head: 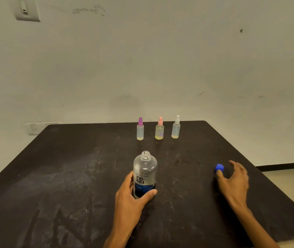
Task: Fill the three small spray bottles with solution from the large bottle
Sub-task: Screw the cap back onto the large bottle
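Observation:
The large clear bottle (144,171) with a dark blue label stands upright and uncapped near the middle of the black table (71,176). My left hand (132,196) grips its lower part, thumb across the front. The bottle's blue cap (219,167) lies on the table to the right. My right hand (234,179) hovers beside it with fingers spread, and the thumb tip touches the cap. Three small spray bottles stand capped in a row near the far edge: one with a purple top (140,129), one with a pink top (159,128), one with a white top (176,127). Each holds a little yellowish liquid.
The table top is scuffed and dusty. A pale wall rises right behind the far edge, with a switch plate (33,127) at the left. The table's right edge drops off to the floor (286,178) close to my right hand.

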